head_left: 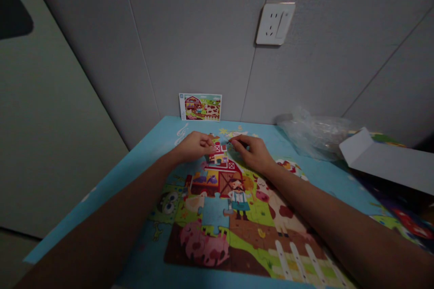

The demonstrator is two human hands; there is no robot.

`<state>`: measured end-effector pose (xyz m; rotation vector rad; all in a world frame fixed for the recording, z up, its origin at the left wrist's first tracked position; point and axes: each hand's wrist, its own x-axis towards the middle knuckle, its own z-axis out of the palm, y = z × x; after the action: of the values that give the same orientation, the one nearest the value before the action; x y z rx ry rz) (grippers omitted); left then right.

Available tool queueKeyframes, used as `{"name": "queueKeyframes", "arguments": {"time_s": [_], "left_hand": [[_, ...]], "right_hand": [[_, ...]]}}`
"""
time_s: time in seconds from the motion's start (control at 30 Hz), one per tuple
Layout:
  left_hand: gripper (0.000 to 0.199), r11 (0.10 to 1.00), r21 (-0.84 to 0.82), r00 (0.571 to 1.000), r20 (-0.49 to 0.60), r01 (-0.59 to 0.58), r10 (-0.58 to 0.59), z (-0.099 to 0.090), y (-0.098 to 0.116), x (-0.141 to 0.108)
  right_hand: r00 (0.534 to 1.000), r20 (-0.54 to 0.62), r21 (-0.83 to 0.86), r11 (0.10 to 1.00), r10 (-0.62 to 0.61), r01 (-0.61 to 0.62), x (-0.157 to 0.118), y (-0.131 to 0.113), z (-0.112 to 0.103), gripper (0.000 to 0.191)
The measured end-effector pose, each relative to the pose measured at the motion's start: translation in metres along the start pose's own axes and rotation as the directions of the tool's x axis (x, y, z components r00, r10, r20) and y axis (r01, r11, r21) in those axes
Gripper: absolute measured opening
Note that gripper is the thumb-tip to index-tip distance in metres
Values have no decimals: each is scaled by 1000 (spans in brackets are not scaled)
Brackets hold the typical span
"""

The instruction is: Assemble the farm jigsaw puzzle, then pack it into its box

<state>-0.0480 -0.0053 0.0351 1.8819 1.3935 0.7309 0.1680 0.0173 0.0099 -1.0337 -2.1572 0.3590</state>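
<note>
A partly assembled jigsaw puzzle (247, 230) of a farm scene lies before me, showing a pig, a cow, a farmer and a red barn. One gap beside the farmer shows the blue table cover. Above the barn, a few red-and-white puzzle pieces (221, 159) lie between my hands. The bent fingers of my left hand (195, 146) close at the left edge of a barn-roof piece. From the right, my right hand (252, 151) pinches at the upper side of these pieces; its fingertips partly hide a small piece there.
A reference picture card (202, 108) leans on the wall behind the table (149, 137). To the right are a clear plastic bag (315, 133) and an open white box (389, 162). More puzzle pieces (292, 167) lie beyond my right forearm. A socket (275, 23) is on the wall.
</note>
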Motion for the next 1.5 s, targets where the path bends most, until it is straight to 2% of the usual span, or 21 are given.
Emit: {"name": "queueKeyframes", "arguments": {"time_s": [0.07,0.17,0.23,0.3,0.4,0.47,0.57,0.63,0.67,0.77,0.93,1.03,1.13,1.3,1.5], "left_hand": [[9,1000,-5,988,155,10,-10,0,8,-5],[15,998,46,923,380,50,-64,-1,16,-14],[18,994,80,875,474,68,-98,-2,20,-18],[19,993,93,850,514,76,-113,-4,22,-20],[20,995,89,856,509,50,-88,-6,19,-20],[20,995,94,888,454,29,-69,-8,14,-16],[20,981,194,970,231,27,-72,-10,4,-9],[19,950,308,994,81,43,-71,-11,-1,-5],[18,933,355,996,49,53,-75,-11,-3,-4],[19,897,439,994,73,46,-86,-12,-7,-2],[20,845,532,983,179,-58,-45,-23,-8,-5],[18,847,526,960,269,-72,-85,-34,-9,-8],[16,858,512,939,311,-33,-149,-40,-10,-11],[24,877,470,908,318,99,-273,-37,-8,-13],[28,842,535,926,282,68,-253,-37,-1,-14]], "right_hand": [[999,35,12,1000,0,-1,-1,-1,-1,38],[994,100,44,999,-34,30,-2,-2,-3,44],[986,146,70,995,-78,69,-3,-2,-4,48],[978,173,92,991,-116,101,-4,-2,-4,50],[970,191,97,986,-152,136,-4,-3,-5,50],[969,195,88,987,-151,136,-4,-3,-4,49],[978,175,61,993,-113,104,-4,-2,-3,49],[982,160,44,995,-95,89,-4,-1,-2,48],[983,157,37,995,-92,88,-4,-1,-2,48],[984,158,27,996,-84,80,-4,0,-1,49],[984,167,17,998,-69,67,-4,0,-1,48],[982,177,19,998,-62,59,-3,0,-2,49],[981,183,23,998,-59,55,-3,0,-2,48],[981,184,20,998,-56,53,-3,0,-1,48],[981,184,17,998,-60,57,-3,0,-1,49]]}}
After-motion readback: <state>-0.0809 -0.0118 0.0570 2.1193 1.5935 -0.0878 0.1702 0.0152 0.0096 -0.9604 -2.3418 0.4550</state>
